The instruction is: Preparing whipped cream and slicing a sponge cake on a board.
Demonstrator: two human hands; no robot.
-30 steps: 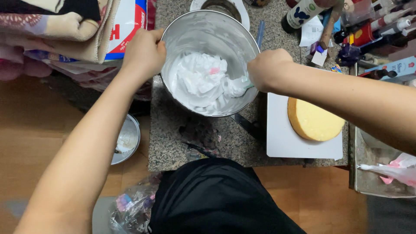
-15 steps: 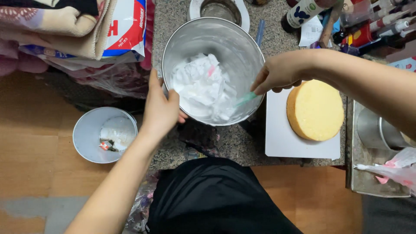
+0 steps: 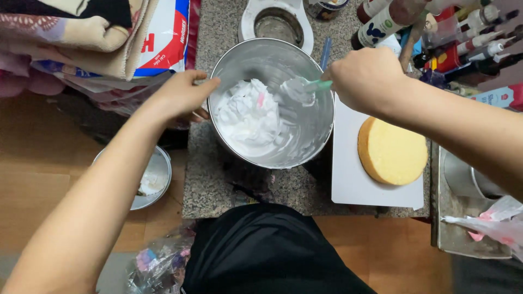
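A large steel mixing bowl (image 3: 305,147) stands on a speckled granite counter (image 3: 212,185), holding white whipped cream (image 3: 248,117) with a small pink streak. My left hand (image 3: 180,95) grips the bowl's left rim. My right hand (image 3: 365,76) is closed on a spatula (image 3: 305,88) with a teal handle, whose cream-covered blade sits inside the bowl near the upper right wall. A round yellow sponge cake (image 3: 392,149) lies on a white board (image 3: 348,179) to the right of the bowl.
Bottles (image 3: 381,22) and tubes crowd the back right corner. A white round device (image 3: 278,22) sits behind the bowl. Folded cloths and a bag (image 3: 158,38) pile up at the left. A smaller steel bowl (image 3: 150,179) rests lower left on the wooden floor. A metal tray (image 3: 463,239) is at right.
My left hand shifted from the bowl's lower left side up to its upper left rim. The right hand lifted the spatula from low in the cream to the upper right wall.
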